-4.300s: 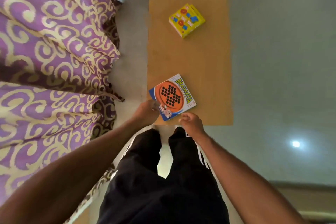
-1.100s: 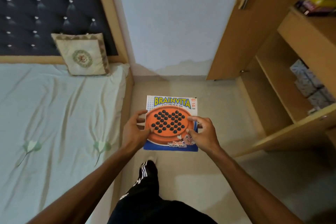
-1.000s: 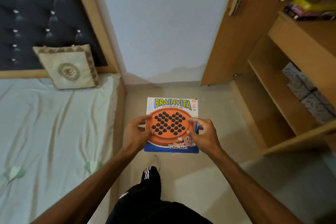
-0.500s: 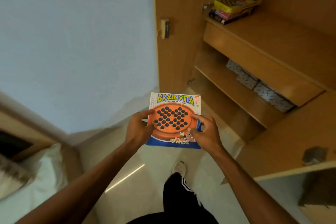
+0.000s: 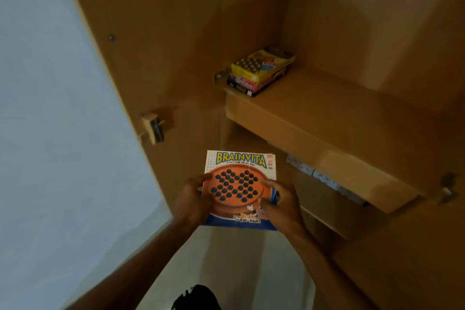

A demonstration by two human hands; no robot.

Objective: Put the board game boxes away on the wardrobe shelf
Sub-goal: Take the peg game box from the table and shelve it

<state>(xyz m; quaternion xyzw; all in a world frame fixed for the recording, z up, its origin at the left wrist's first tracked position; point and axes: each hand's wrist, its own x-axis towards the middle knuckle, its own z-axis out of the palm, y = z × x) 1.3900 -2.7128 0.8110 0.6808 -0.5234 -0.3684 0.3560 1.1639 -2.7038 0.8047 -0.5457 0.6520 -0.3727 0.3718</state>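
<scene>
I hold the Brainvita box (image 5: pixel 240 173), white and blue with an orange peg board printed on it, flat in front of me with both hands. My left hand (image 5: pixel 192 199) grips its left edge and my right hand (image 5: pixel 281 202) grips its right edge. Above and beyond it is the wardrobe shelf (image 5: pixel 327 118), a bare wooden board. At the shelf's left end lies a stack of game boxes (image 5: pixel 259 70), a yellow one on top of a dark red one. The held box is below the shelf's front edge.
The open wardrobe door (image 5: pixel 141 53) stands to the left with a latch (image 5: pixel 153 126) on its edge. A lower shelf holds patterned grey boxes (image 5: pixel 324 180). A pale wall (image 5: pixel 50 121) fills the left side. Light floor lies below.
I turned from the bed toward the wardrobe and came closer. The shelf with the stacked boxes is now straight ahead, and both hands still hold the Brainvita box.
</scene>
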